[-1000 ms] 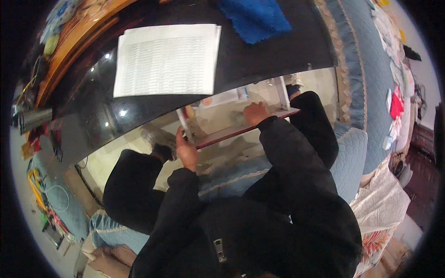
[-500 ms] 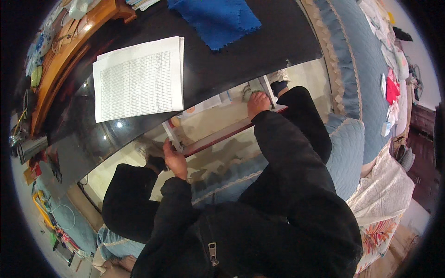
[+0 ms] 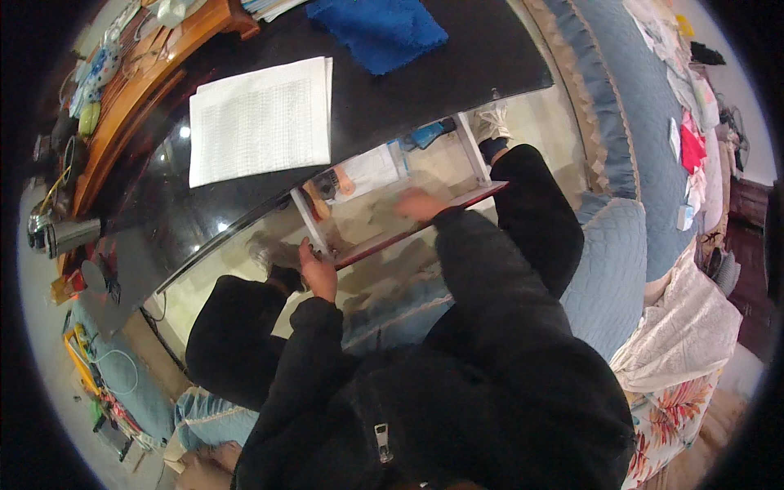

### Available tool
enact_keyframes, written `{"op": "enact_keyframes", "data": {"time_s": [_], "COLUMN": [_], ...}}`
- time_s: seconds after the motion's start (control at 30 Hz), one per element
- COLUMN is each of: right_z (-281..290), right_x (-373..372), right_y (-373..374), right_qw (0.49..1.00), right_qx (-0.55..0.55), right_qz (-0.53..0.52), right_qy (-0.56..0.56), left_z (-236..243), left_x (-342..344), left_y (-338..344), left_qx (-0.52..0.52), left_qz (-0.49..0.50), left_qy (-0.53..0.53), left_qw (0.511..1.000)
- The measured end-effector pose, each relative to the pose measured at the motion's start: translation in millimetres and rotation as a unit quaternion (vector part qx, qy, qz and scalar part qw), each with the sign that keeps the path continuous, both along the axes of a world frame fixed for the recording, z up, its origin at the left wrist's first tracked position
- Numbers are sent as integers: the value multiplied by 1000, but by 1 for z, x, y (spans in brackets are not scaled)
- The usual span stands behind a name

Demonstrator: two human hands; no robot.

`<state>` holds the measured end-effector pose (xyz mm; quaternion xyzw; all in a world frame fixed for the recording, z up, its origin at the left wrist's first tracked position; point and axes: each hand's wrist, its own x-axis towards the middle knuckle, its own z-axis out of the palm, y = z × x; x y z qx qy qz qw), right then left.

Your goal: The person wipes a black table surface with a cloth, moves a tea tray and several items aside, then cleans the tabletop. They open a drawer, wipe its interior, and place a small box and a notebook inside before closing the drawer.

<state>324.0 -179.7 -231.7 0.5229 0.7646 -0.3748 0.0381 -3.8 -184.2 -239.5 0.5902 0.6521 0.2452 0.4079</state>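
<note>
A shallow drawer with a dark red front edge (image 3: 384, 247) stands pulled out from under the dark glossy table. My left hand (image 3: 317, 272) grips its left front corner, thumb up by the side panel. Inside, over the bare drawer floor, my right hand (image 3: 421, 204) is blurred by motion, its fingers on a greyish-green cloth (image 3: 384, 210) that is also smeared. Farther back in the drawer lie a white paper or booklet (image 3: 371, 173), a brown item (image 3: 316, 200) at the left side and a blue item (image 3: 429, 134) near the right panel.
On the table (image 3: 457, 73) lie printed sheets (image 3: 261, 122) and a blue cloth (image 3: 380, 33). A wooden rack (image 3: 135, 114) with clutter stands at the left. A blue quilted cover (image 3: 637, 122) runs along the right. My knees flank the drawer.
My right hand has swept from the drawer's right corner leftward to its middle with the cloth. More of the drawer's inside now shows. My left hand keeps its corner, and the view has shifted slightly.
</note>
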Motion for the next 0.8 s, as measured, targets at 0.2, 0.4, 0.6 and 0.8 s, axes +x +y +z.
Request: {"op": "enact_keyframes", "data": {"time_s": [0.2, 0.4, 0.6, 0.8], "right_z": [22, 19, 58, 57], "right_x": [90, -2, -179, -143], "right_y": [-29, -26, 8, -28], "right_qw": [848, 936, 982, 991], "right_qx": [269, 0, -80, 82], "right_qz": [-338, -258, -159, -106], "right_qy": [-308, -237, -60, 13], "left_z": [-24, -3, 23, 38], "left_x": [-18, -9, 0, 3], "left_y": [-5, -8, -2, -2], "left_qx": [-171, -406, -428, -402], "left_qz": [189, 342, 390, 328], "left_qy": [-30, -382, -403, -508], "left_qw": [966, 756, 709, 687]}}
